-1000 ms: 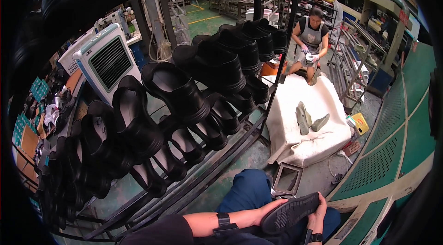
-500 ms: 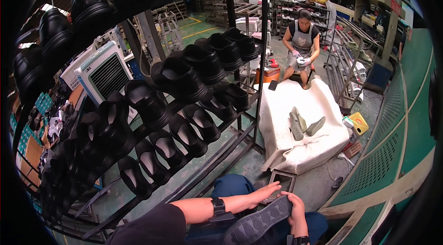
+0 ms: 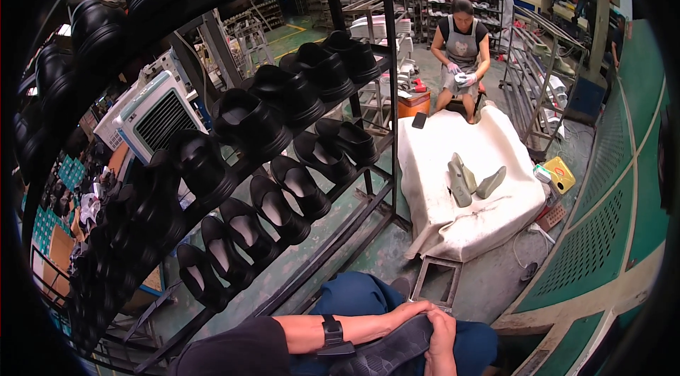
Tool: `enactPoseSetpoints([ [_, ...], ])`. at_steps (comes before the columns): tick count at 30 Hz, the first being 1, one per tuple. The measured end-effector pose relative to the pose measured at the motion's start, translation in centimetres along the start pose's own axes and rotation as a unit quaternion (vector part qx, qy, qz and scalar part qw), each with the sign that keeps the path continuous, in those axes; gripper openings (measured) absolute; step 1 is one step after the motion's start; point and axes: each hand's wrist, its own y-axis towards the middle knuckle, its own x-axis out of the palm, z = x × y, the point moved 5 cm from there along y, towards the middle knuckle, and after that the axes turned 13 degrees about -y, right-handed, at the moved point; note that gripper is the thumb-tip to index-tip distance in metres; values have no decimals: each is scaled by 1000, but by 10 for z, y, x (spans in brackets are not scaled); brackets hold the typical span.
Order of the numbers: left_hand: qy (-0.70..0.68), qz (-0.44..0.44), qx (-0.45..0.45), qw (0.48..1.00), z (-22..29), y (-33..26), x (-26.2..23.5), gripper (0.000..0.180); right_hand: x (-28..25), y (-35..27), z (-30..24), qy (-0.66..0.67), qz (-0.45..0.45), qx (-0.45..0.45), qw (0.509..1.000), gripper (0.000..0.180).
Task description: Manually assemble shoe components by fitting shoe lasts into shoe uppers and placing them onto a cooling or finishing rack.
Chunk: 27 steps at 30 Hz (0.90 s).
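While the person is sitting with blue-trousered knees [image 3: 368,302] drawn up, both hands are gripping a dark shoe sole [image 3: 386,355] that is lying across the lap at the bottom edge; the left hand [image 3: 407,314], a black band [image 3: 331,333] on its wrist, is curling its fingers together over the sole's upper edge, and the right hand [image 3: 443,340] is wrapping closed fingers around its near end. Just beyond the knees a metal rack [image 3: 354,199] is carrying rows of black shoes [image 3: 283,206]. Farther off, grey shoe parts [image 3: 471,179] are lying on a white cloth-covered table [image 3: 453,224], behind which another person [image 3: 462,50] is sitting, holding something pale
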Motion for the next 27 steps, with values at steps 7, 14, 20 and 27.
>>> enactPoseSetpoints([
  [7,168,92,-23,981,74,-90,97,37,10,-23,-21,-36,10,-41,998,27],
  [14,184,-239,126,945,67,-56,84,32,18,-42,-59,-144,-13,-153,977,26],
  [20,-4,-8,51,999,56,-47,58,44,-25,9,-48,-18,87,-52,995,36],
  [27,-305,-1,-190,933,-2,-148,60,54,-34,42,-9,192,43,48,979,57],
])
